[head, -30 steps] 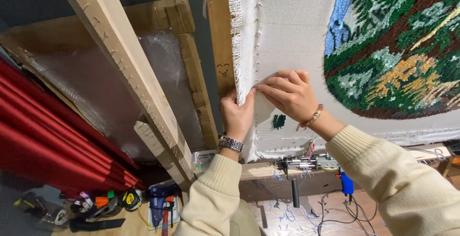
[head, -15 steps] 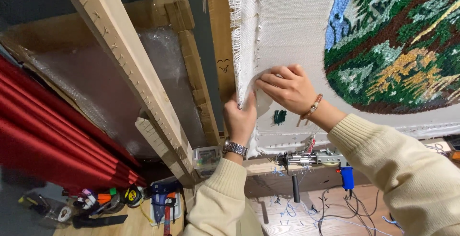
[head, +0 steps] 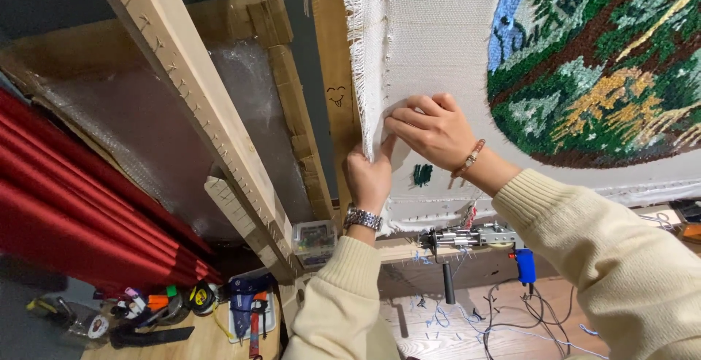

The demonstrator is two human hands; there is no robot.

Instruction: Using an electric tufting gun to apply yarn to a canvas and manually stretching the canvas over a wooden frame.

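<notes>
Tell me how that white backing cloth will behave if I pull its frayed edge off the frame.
The white backing cloth probably flops: it already folds between the left hand and right hand. Its frayed edge may shed threads. The tufted picture likely adds weight.

Operator's appearance: cream knit sleeves, wrist accessories.

You wear a cream ribbed-knit sweater; both sleeves end in close ribbed cuffs at the wrists. Your left hand (head: 369, 177) is bare, with a silver metal link watch (head: 363, 219) on its wrist, just above the cuff. Your right hand (head: 431, 130) is bare, with a thin beaded bracelet (head: 468, 160) of reddish-brown and pale beads on its wrist.
</notes>
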